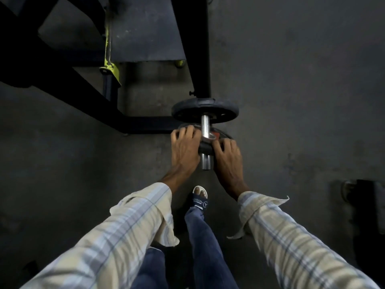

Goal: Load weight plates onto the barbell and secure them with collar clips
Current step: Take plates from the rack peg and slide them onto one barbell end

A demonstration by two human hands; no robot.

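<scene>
The step in hand looks like sliding a second plate up the sleeve to meet the first, and it goes best if both hands push evenly so the bore stays square to the bar and does not bind.

The left hand [184,148] grips the left edge of the small dark round weight plate [205,147], fingers curled over its rim and knuckles toward the camera. It should press at the same level as its partner, not higher, or the plate will cock on the steel. The shiny cylindrical steel barbell sleeve [205,126] runs through the plate's centre hole, its bare end [206,162] sticking out toward the person between the two wrists. The plate therefore sits threaded on the sleeve, near its outer end, apart from the larger black rubber-coated weight plate [205,110] already seated further in, close against the black steel rack upright [195,49]. A stretch of bare sleeve shows between the two plates, so my judgement is that a steady inward shove remains before any collar can go on. The right hand [228,158] holds the plate's right edge, fingers bent over the rim in the same manner.

The held plate looks dark and matte with a metal-ringed bore; a reddish patch shows on its far face, but the dim light hides any markings. No collar clip is visible.
</scene>
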